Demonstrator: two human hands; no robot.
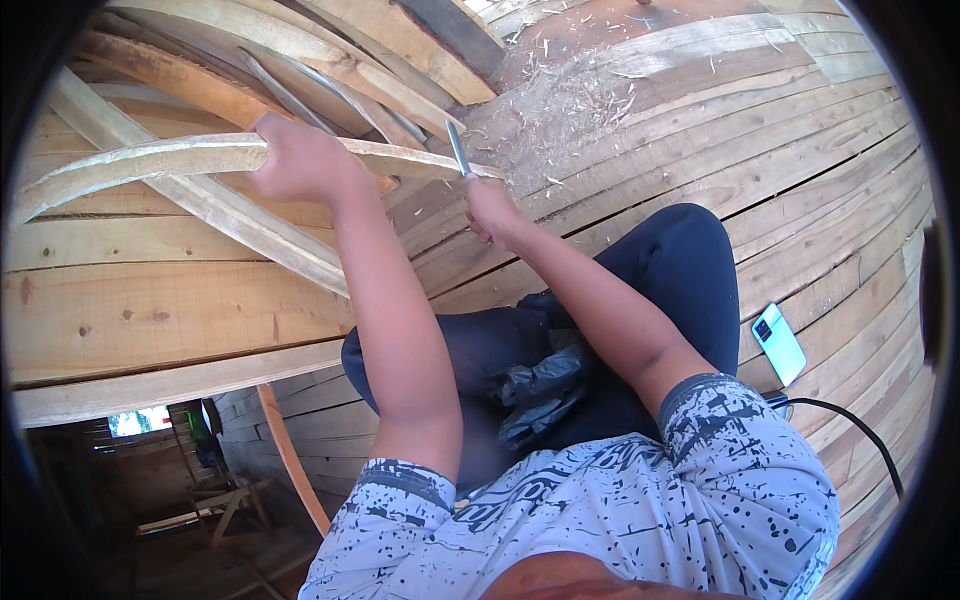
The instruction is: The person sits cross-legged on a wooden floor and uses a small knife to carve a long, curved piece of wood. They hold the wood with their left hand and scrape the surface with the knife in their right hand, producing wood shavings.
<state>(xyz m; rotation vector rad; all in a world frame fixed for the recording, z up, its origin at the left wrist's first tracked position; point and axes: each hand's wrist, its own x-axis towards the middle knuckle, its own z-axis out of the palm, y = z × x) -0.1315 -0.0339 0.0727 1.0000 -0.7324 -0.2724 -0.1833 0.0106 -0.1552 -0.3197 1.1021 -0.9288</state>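
Observation:
My left hand (300, 160) is closed around a long, pale wooden strip (150, 160), which looks curved and runs from the far left across in front of me. In my right hand (490, 210) is a knife (457, 147), its handle mostly covered by my fingers. The blade points away from me and crosses the strip near its right end; whether it cuts into the wood, I cannot tell. Across my lap lies a crumpled black plastic bag (545, 390), apart from both hands.
Several rough planks and strips (300, 45) are piled at the far left. Another strip (240, 235) slants beneath the held one. Wood shavings (590, 95) litter the board floor ahead. A light-blue phone (780, 343) and a black cable (865, 430) lie at my right. The platform edge (180, 388) drops off at the near left.

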